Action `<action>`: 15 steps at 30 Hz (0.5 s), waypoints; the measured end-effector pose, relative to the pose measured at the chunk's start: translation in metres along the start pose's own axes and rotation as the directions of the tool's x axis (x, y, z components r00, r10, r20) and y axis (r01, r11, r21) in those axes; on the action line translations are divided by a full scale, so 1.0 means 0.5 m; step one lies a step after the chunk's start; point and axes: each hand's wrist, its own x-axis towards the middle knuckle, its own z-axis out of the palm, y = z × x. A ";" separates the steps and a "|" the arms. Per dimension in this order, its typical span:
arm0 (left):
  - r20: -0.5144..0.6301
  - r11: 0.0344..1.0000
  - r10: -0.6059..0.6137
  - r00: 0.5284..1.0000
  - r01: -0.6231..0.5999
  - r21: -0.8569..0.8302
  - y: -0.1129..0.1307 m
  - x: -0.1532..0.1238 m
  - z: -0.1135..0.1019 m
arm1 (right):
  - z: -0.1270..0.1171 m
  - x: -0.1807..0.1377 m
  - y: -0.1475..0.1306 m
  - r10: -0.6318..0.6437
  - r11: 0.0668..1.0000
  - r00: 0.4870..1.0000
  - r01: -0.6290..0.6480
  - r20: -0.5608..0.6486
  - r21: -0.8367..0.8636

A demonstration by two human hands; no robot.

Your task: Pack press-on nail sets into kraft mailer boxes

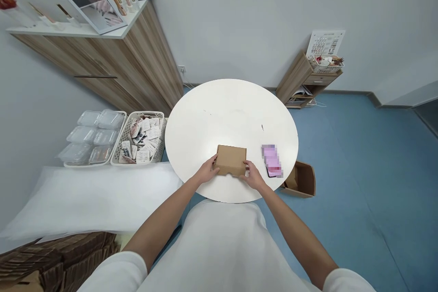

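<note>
A small closed brown cardboard box (pixel 232 159) lies near the front edge of a round white table (pixel 232 114). My left hand (pixel 207 171) grips the box at its near left corner, fingers curled against the side. On the near right corner my right hand (pixel 253 175) holds the box the same way. A pink, blurred flat object (pixel 272 160) lies on the table just right of the box, close to my right hand.
Left of the table stand a white basket of small packets (pixel 143 143) and a tray of clear plastic boxes (pixel 91 137) on a white-covered surface. An open cardboard box (pixel 301 179) sits on the blue floor at right. Wooden cabinets line the back wall. Flat cardboard is stacked at bottom left.
</note>
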 end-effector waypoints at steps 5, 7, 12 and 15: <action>-0.074 0.998 -0.065 0.995 0.065 0.000 0.004 0.002 0.007 | -0.005 0.014 -0.006 0.030 0.995 0.998 -0.026 -0.051 0.093; -0.089 0.996 -0.085 0.992 0.088 0.028 0.016 0.002 0.001 | -0.024 0.013 -0.018 0.047 0.994 0.998 -0.044 -0.029 0.104; -0.098 0.971 -0.215 0.972 0.223 0.083 0.057 0.013 -0.018 | -0.078 0.012 -0.056 0.140 0.984 0.989 -0.145 0.051 0.103; -0.042 0.957 -0.288 0.957 0.289 0.029 0.077 0.025 -0.030 | -0.105 0.022 -0.070 0.160 0.969 0.973 -0.186 0.164 0.160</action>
